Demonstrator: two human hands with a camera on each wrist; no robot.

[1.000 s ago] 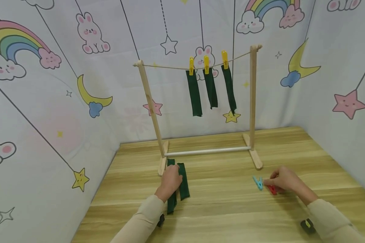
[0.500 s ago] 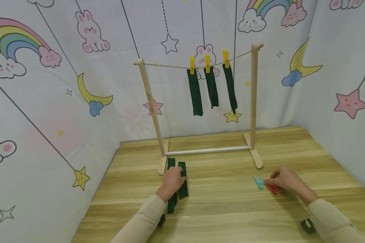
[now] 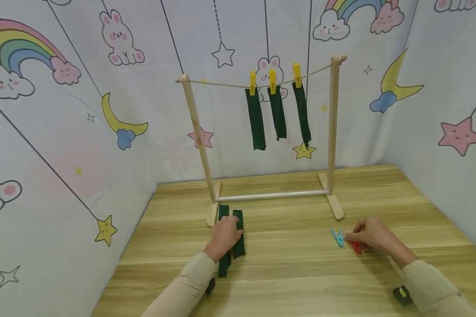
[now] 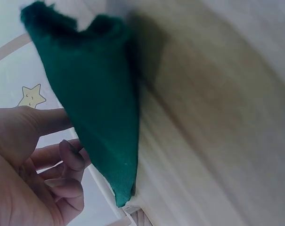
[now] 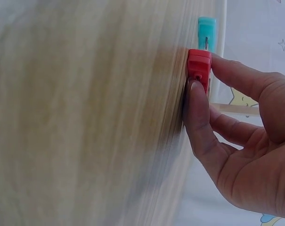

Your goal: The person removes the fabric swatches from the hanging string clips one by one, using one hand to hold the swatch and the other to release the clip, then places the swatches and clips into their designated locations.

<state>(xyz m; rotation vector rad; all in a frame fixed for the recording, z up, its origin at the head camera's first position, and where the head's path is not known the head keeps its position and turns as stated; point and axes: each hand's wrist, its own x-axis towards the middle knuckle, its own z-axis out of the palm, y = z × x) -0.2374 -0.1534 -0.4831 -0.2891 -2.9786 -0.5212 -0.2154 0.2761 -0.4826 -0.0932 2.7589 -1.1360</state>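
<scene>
One green strip (image 3: 239,247), the right of two on the table (image 3: 293,257), lies under the left hand (image 3: 224,232), just shifted farther across it, seemingly positioning to take it, fingers part-bent, grip undeterminable, while the right hand (image 3: 371,232) pinches the red peg (image 5: 200,60).

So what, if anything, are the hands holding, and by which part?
The right hand pinches the red clip, exact part unclear; whether the left hand grips a green strip is hidden.
</scene>
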